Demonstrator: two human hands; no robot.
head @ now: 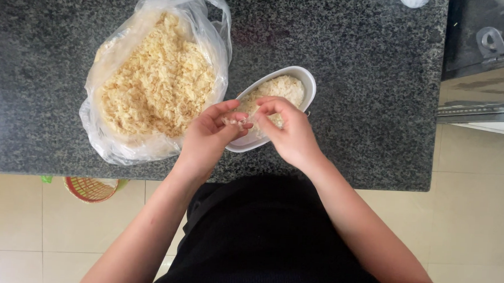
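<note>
Hands positioned together over the near end of a white oval dish point(300, 81), fingertips meeting above its rim. Left hand point(209, 137) cupped palm-up at the dish's left edge, fingers curled, pinching a small pale shrimp-like piece point(234, 121) between thumb and fingers. Right hand point(289, 132) arched over the dish from its right side, fingertips closed on the same small piece, so both hands clamped on it from opposite sides. Exact nature of the piece too small to confirm. Dish resting on a dark speckled granite countertop point(368, 78), tilted diagonally, partly filled with pale beige shredded pieces point(285, 89); near end hidden beneath the hands. Left of the dish, almost touching it: an open clear plastic bag point(110, 144) holding a large heap of similar yellowish dried pieces point(155, 80), bag mouth spread wide, a twisted handle standing up toward the far side. Below the dish, past the counter edge: black clothing point(270, 238) of the person and both bare forearms. Lower left of the dish, on the pale tiled floor point(475, 225): part of an orange woven basket point(91, 188), mostly hidden by the counter. Far right of the dish: edge of a dark metal appliance point(482, 49)
</note>
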